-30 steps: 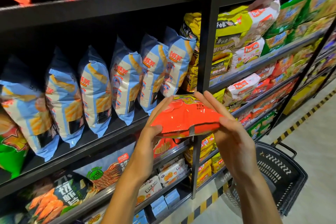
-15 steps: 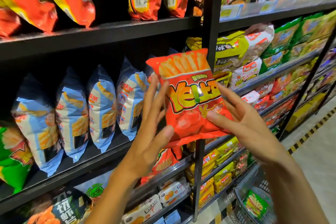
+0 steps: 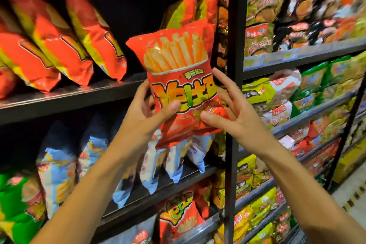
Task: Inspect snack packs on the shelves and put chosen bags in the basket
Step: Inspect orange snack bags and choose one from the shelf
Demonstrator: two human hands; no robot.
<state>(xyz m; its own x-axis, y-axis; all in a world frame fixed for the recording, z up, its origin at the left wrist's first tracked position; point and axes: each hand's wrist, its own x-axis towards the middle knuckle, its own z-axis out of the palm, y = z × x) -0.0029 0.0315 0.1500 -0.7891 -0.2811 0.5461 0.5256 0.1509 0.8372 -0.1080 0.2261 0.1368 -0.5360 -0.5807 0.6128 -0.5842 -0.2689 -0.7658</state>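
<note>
We are holding one red fries bag (image 3: 183,85) upright, front facing us, before black shelf post (image 3: 234,105). Left hand (image 3: 146,117) gripping its left edge, thumb across front. Right hand (image 3: 231,113) pinching right edge, fingers behind. Three similar red bags (image 3: 59,39) leaning on upper shelf (image 3: 69,97), left. Blue bags (image 3: 57,174) sitting below.

Held snack bag (image 3: 178,89): orange-red, pale yellow fries printed across top, yellow-to-green lettering outlined dark red. Upper shelf bags (image 3: 59,45): same orange-red with yellow diagonal bands; row below (image 3: 57,174) pale blue and white with orange print, green bag (image 3: 17,204) at far left. Shelf frame (image 3: 234,65) black.
</note>
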